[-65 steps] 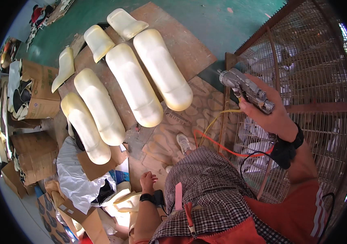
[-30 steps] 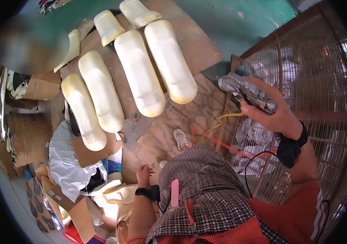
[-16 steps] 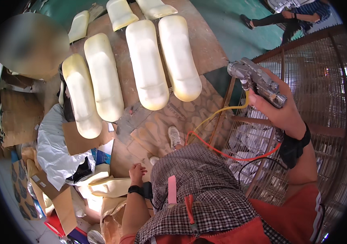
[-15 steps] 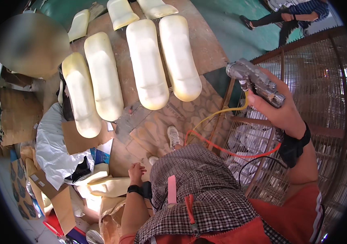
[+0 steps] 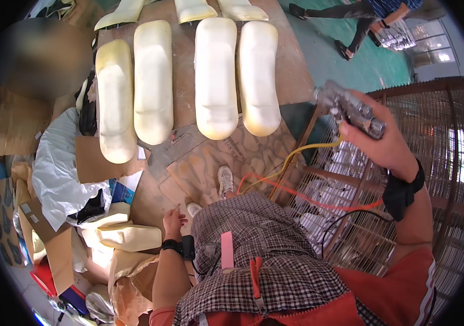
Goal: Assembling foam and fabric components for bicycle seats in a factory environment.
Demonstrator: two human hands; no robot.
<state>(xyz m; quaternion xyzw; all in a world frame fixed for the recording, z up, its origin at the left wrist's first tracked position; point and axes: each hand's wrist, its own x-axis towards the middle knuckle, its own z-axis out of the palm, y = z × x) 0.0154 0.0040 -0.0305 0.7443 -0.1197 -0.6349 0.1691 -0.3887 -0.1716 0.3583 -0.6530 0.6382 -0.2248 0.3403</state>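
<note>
My right hand point(image 5: 385, 145) is wrapped round a metal spray gun point(image 5: 354, 108), held out to the right of the table's corner. A yellow hose point(image 5: 297, 154) and a red hose point(image 5: 319, 202) run near the gun and my forearm. My left hand point(image 5: 174, 221) hangs low beside my checked apron, fingers apart, holding nothing. In front of me, several long cream foam pads point(image 5: 215, 81) lie side by side on a brown board table point(image 5: 184, 65), their near ends past its front edge. Shorter cream pieces point(image 5: 195, 10) lie behind them.
A wire rack point(image 5: 433, 157) stands close on my right. Cartons point(image 5: 58, 266), a white plastic sack point(image 5: 58, 168) and loose foam pieces point(image 5: 129, 237) crowd the left. Marked cardboard point(image 5: 199, 168) covers the floor by my shoes. Another person point(image 5: 362, 22) is at the far right.
My view has turned, so the pads appear straighter and the rack lower. My right hand with the spray gun appears slightly farther right. The other person has shifted and now stands with legs in stride.
</note>
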